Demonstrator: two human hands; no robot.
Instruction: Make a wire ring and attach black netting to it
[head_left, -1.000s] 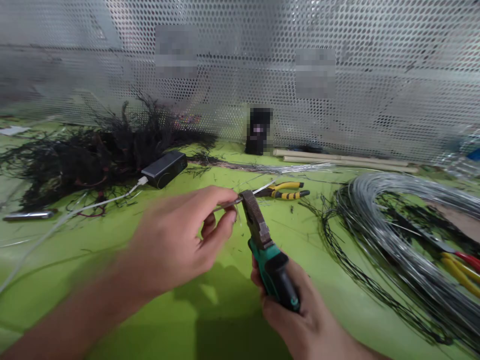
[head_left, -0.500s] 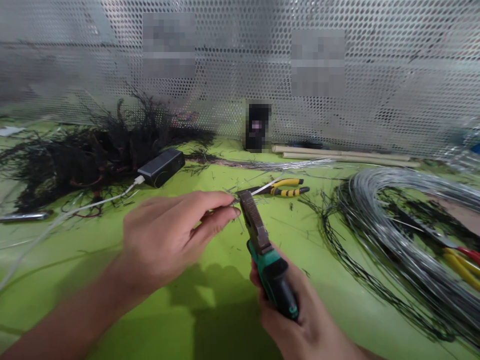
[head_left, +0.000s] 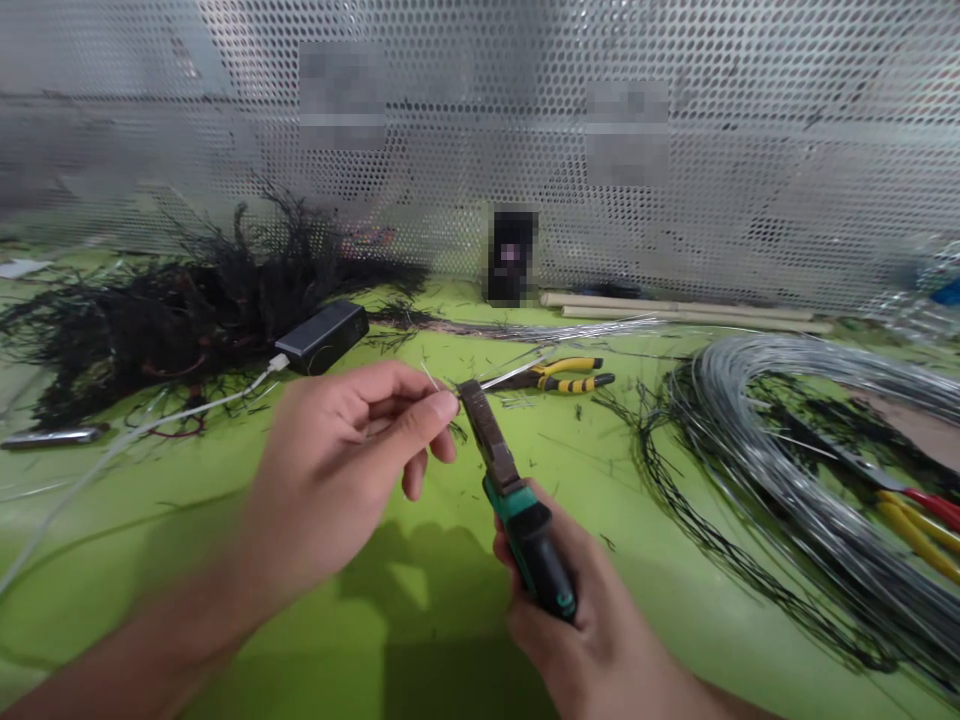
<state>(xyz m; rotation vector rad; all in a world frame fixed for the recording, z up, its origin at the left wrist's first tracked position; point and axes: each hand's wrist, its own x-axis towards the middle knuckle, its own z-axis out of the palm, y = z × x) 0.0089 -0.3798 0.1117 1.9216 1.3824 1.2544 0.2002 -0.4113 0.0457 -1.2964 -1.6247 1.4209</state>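
My right hand (head_left: 600, 620) is wrapped round the green and black handles of a pair of pliers (head_left: 491, 435), its jaws pointing up and away from me. A short length of silver wire (head_left: 517, 373) sticks out of the jaws to the right. On the other side of the jaws, my left hand (head_left: 337, 470) pinches a thin wire (head_left: 430, 377) between thumb and forefinger; one fine end pokes up above the fingertips. Where this wire meets the jaws is too small to make out. Just behind lie yellow and black pliers (head_left: 574, 377), touched by neither hand.
A big coil of silver wire (head_left: 720, 400) lies on the right, with a black wire bundle (head_left: 675, 510) beside it. At the left are a black tangled heap (head_left: 172, 320), a power bank (head_left: 322, 335) and a white cable (head_left: 150, 428). Behind stands a perforated metal panel (head_left: 465, 80).
My left hand has turned, bringing its thumb on top and its other fingers below. The thin wire's end now points up instead of down. The pliers appear slightly further left, still held.
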